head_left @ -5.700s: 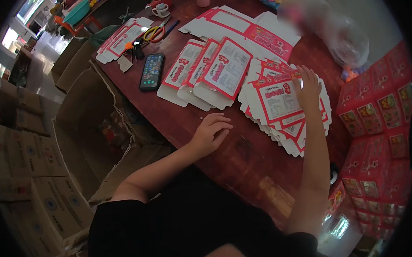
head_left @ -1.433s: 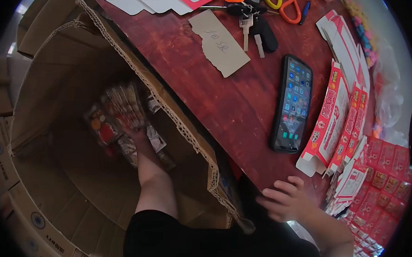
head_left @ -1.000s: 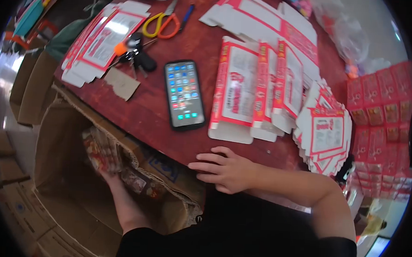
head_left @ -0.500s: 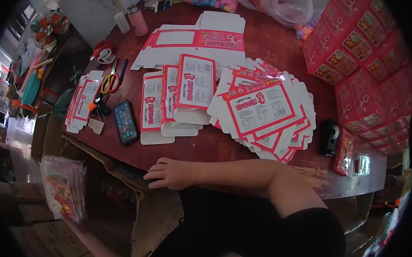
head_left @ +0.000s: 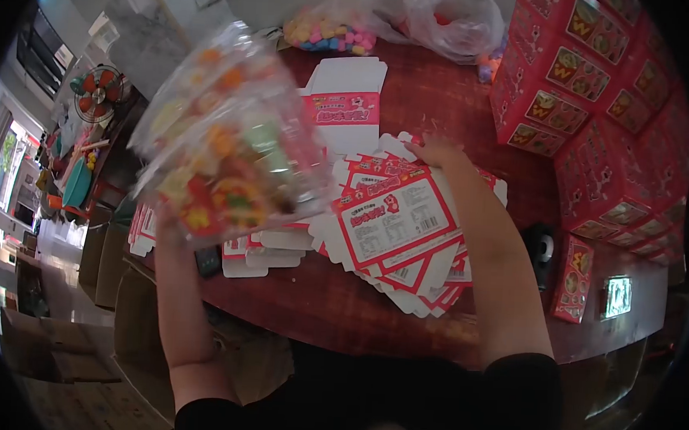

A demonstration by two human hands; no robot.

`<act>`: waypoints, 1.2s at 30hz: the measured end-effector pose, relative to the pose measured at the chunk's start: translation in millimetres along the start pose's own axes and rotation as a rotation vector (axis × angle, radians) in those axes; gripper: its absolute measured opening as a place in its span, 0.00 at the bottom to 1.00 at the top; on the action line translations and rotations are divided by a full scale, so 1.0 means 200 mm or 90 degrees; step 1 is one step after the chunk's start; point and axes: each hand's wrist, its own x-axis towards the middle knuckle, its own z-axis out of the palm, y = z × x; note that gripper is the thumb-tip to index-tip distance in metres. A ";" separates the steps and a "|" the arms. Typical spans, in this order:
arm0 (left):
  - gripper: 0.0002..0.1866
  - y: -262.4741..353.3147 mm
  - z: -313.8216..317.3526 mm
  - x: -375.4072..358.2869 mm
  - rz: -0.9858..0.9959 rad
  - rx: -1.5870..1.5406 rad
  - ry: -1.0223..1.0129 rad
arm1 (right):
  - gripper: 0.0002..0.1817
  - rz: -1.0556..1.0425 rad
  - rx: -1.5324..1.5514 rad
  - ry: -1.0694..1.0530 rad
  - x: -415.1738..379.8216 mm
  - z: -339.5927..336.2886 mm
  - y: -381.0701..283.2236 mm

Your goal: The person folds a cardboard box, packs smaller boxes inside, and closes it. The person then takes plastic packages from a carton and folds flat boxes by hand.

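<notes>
My left hand (head_left: 171, 223) is raised at the left, gripping a stack of clear plastic candy packets (head_left: 239, 151). Blurred colourful pieces show inside them, and the packets hide most of the fingers. My right hand (head_left: 440, 151) reaches over the table to the far edge of a fanned pile of flat red-and-white printed cartons (head_left: 399, 218). Its fingers look stretched out over that edge, touching the pile. Behind the packets, more cartons (head_left: 268, 254) are partly covered. A white-and-red carton (head_left: 342, 106) lies flat farther back.
Stacked red printed boxes (head_left: 574, 79) form a wall at the right. Near them are a black tape dispenser (head_left: 543, 253) and one red box (head_left: 573, 278). Bags of colourful pieces (head_left: 330, 37) lie at the back. A phone (head_left: 208, 262) is partly hidden at the left.
My left hand has lifted the candy packets from beside the table to above its left side. My right hand has moved from the front edge to the carton pile. The view has shifted.
</notes>
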 end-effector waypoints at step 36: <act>0.49 -0.63 1.14 -0.05 -0.125 0.733 -0.520 | 0.18 -0.192 0.335 0.258 -1.61 0.12 0.35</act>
